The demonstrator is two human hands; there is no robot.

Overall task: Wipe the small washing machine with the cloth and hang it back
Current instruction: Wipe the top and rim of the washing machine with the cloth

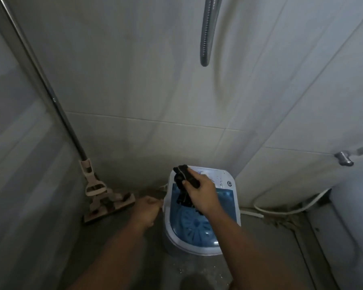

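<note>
A small white washing machine [232, 208] with a see-through blue lid stands on the floor in the corner below me. My right hand [201, 193] grips a dark cloth [183, 185] and holds it over the back left of the machine's top, near the white control panel; part of the cloth hangs down over the lid. My left hand [146, 210] is closed at the machine's left side, level with its rim. I cannot tell whether it touches the rim.
A mop [105, 204] leans in the left corner, its head on the floor. A metal shower hose [208, 32] hangs down the tiled wall above. A white hose [289, 210] runs along the floor at right, below a wall tap [344, 158].
</note>
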